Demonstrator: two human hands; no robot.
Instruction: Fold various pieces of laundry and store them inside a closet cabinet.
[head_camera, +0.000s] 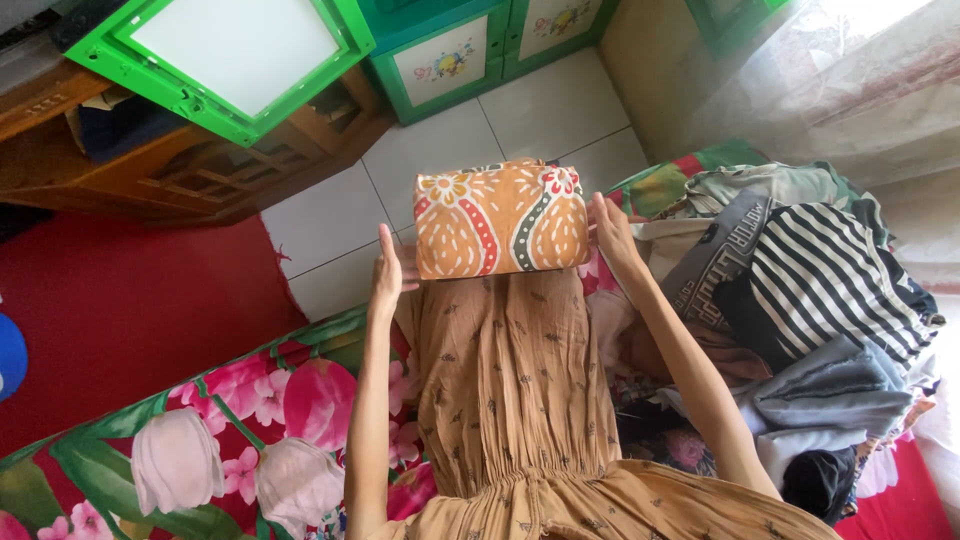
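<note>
Here both hands, left hand and right hand, hold a folded batik cloth.

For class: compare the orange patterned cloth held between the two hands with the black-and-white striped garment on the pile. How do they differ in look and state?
The orange patterned cloth is folded into a neat rectangle; the striped garment lies loose and rumpled. The orange cloth bears curved floral motifs in red, white and green; the striped garment has plain black-and-white bands. The left hand and right hand hold the orange cloth by its sides; nothing touches the striped garment. Both are fabric.
</note>
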